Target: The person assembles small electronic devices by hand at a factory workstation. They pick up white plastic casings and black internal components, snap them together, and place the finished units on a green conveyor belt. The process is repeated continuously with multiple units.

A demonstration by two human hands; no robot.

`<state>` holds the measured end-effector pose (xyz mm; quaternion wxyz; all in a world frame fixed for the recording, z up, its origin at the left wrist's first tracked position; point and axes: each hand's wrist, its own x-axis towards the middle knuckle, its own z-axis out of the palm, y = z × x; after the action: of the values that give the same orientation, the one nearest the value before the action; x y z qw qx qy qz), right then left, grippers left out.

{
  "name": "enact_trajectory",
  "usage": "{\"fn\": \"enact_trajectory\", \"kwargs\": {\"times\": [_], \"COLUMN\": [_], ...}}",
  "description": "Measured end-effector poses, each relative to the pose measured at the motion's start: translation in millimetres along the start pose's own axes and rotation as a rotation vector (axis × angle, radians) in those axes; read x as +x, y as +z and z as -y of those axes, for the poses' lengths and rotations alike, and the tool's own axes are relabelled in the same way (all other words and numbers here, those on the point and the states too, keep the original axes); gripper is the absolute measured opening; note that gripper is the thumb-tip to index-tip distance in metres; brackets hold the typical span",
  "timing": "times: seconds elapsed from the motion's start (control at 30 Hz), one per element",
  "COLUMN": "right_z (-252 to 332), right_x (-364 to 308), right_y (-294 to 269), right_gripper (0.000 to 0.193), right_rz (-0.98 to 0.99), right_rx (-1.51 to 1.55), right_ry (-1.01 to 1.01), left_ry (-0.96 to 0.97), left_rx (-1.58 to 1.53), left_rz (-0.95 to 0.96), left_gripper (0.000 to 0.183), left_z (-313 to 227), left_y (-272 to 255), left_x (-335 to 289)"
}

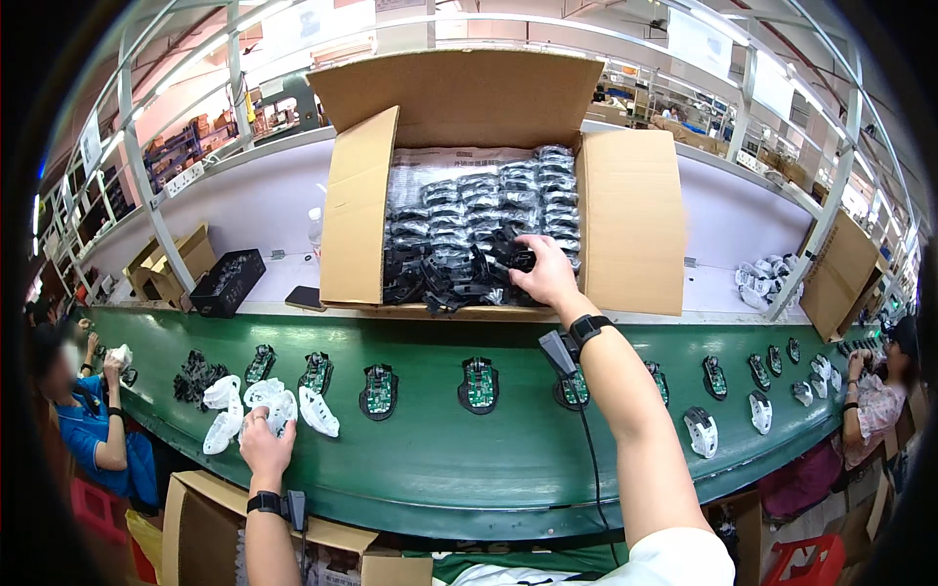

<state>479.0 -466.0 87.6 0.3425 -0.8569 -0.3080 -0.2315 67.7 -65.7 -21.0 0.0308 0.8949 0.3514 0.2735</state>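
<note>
My right hand reaches into the open cardboard box, its thumb and fingers curled round a black plastic part among other loose black parts. Behind these, plastic-wrapped black parts stand stacked in rows. At the belt's near left, my left hand has its fingers closed on a white mouse shell. More white shells lie on both sides of it, one shell to its right. Black mouse bases with green circuit boards, such as the mouse base, sit spaced along the green belt.
A pile of small black parts lies left of the shells. A black bin and a dark phone-like slab rest on the ledge. Bagged white shells are at right. Co-workers sit at both ends. Another carton stands below the belt.
</note>
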Motion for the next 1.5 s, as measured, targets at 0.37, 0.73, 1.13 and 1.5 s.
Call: {"fn": "enact_trajectory", "kwargs": {"times": [0.37, 0.73, 1.13, 1.5], "right_z": [25, 24, 78, 64], "right_x": [2, 9, -223, -145], "right_y": [45, 15, -14, -7], "right_gripper": [0.043, 0.034, 0.044, 0.067], "right_rz": [-0.047, -0.437, 0.554, 0.216], "right_rx": [0.023, 0.299, 0.609, 0.153], "right_ry": [-0.145, -0.199, 0.274, -0.157], "left_ry": [-0.035, -0.017, 0.010, -0.003], "left_rx": [0.015, -0.042, -0.129, 0.046], "left_rz": [-0.026, -0.056, -0.105, -0.279], "left_gripper": [0.047, 0.044, 0.045, 0.039], "left_z": [1, 3, -3, 7], "left_y": [3, 13, 11, 21], "left_x": [1, 0, -4, 2]}}
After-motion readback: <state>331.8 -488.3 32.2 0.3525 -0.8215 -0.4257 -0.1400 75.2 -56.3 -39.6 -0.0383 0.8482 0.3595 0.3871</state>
